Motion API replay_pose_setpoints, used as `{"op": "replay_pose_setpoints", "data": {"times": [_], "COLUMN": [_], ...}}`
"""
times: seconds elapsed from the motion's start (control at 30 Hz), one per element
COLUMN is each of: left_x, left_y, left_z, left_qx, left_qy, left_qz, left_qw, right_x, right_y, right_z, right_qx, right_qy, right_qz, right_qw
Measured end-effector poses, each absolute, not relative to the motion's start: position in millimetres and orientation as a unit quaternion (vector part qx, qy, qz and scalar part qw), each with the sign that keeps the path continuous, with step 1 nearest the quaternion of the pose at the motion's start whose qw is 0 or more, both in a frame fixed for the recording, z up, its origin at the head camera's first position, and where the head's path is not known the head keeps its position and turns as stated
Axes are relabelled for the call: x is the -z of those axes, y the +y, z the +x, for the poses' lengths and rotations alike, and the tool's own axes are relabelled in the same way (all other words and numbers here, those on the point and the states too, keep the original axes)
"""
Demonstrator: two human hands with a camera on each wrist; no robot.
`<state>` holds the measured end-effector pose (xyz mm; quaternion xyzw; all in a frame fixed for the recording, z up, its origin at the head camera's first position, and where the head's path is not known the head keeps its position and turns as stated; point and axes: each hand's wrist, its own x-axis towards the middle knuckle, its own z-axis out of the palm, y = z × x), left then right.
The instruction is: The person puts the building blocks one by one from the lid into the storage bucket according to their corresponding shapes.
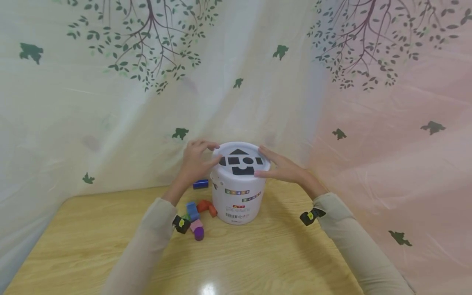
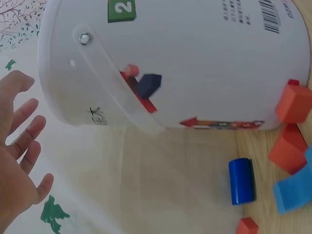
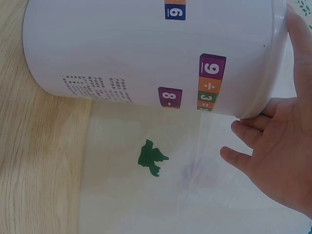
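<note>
A white bucket (image 1: 239, 200) with printed number tiles and a barcode stands upright on the table. Its white lid (image 1: 236, 166) has several dark shaped holes, among them a triangle, a square, a circle and an arch. My left hand (image 1: 197, 159) is at the lid's left edge, thumb tip right at the rim and fingers loosely bent. In the left wrist view those fingers (image 2: 24, 126) stand apart from the bucket wall. At the right edge my right hand (image 1: 285, 166) spreads around the rim, thumb in front and fingers behind, with fingertips touching it in the right wrist view.
Left of the bucket lie several blocks: a dark blue cylinder (image 1: 200, 184), orange-red blocks (image 1: 206, 207), a light blue block (image 1: 192, 210), a pink block (image 1: 196, 225) and a purple cylinder (image 1: 199, 233). A patterned curtain (image 1: 129, 123) hangs behind the wooden table (image 1: 239, 258).
</note>
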<state>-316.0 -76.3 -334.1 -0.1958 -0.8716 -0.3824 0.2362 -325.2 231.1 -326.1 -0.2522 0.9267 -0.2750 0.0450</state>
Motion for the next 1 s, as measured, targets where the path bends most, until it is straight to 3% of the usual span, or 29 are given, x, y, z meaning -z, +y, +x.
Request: {"op": "replay_pose_setpoints", "data": {"times": [0.43,1.0], "left_x": [366,429], "left_y": [-117,-128], "left_z": [-310,-303], "left_qx": [0.434,0.363], "left_qy": [-0.85,-0.898], "left_qz": [-0.168,-0.19], "left_qw": [0.249,0.159], "right_x": [327,324], "right_y": [232,230], "right_z": [-326,-324], "right_qx": [0.284,0.279], "right_qy": [0.922,0.924], "right_qz": [-0.26,-0.256], "right_qw": [0.042,0.05]}}
